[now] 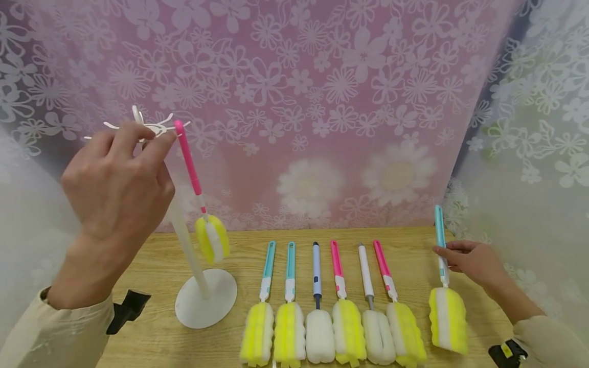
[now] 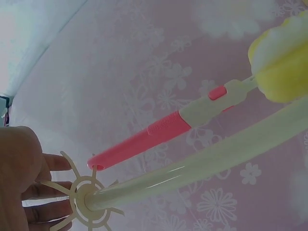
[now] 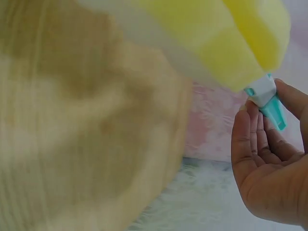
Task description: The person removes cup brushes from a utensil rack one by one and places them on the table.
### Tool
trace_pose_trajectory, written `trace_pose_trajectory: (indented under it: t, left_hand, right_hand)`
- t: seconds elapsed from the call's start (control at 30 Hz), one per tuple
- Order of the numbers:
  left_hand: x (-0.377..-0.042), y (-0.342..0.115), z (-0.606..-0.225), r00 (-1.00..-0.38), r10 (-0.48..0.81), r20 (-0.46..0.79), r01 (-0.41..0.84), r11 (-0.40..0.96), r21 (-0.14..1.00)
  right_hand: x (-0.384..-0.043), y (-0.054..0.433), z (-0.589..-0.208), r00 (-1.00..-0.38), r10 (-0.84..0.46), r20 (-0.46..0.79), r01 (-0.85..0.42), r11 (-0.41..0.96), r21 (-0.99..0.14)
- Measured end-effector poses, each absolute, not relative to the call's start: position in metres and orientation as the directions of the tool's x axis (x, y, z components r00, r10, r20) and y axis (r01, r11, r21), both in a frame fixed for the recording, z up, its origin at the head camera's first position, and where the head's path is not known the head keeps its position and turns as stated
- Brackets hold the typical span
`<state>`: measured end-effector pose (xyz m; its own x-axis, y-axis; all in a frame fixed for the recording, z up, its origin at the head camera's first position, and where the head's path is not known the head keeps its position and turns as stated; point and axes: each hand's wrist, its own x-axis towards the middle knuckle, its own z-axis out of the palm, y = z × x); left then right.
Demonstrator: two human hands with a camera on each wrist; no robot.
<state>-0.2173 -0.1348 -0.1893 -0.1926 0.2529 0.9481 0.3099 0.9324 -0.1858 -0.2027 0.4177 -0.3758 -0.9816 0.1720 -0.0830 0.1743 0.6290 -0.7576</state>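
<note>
My left hand (image 1: 121, 176) is up at the top of a white rack (image 2: 79, 207) with curved hooks. Its fingers (image 2: 50, 209) lie fairly straight against the hook ring, with no brush held. From one hook hangs a pink-handled sponge brush (image 1: 188, 158) with a yellow-and-white head, right beside those fingers. On the right, my right hand (image 1: 476, 263) pinches a teal-handled sponge brush (image 1: 448, 319) between thumb and fingers, near the white part of its handle. This brush is upright, sponge head down; in the right wrist view its sponge (image 3: 207, 43) looms large and blurred.
Several sponge brushes (image 1: 317, 332) lie in a row on the wooden table (image 1: 211, 250), handles toward the back. The rack's round white base (image 1: 204, 306) stands left of them. A pink floral curtain (image 1: 294, 102) hangs behind, with pale floral curtains (image 1: 534, 179) at the sides.
</note>
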Motion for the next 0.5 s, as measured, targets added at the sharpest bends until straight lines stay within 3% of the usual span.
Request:
trace_pose_trajectory:
  t: [0.2, 0.5]
  left_hand:
    - [-0.218, -0.135, -0.190, -0.181, 0.253, 0.950, 0.309, 0.932, -0.190]
    - [-0.217, -0.134, -0.189, -0.202, 0.254, 0.946, 0.307, 0.934, -0.185]
  right_hand:
    - [-0.212, 0.414, -0.404, -0.974, 0.132, -0.186, 0.227, 0.631, -0.742]
    - [-0.224, 0.398, -0.423, -0.972, 0.075, -0.224, 0.217, 0.658, -0.721]
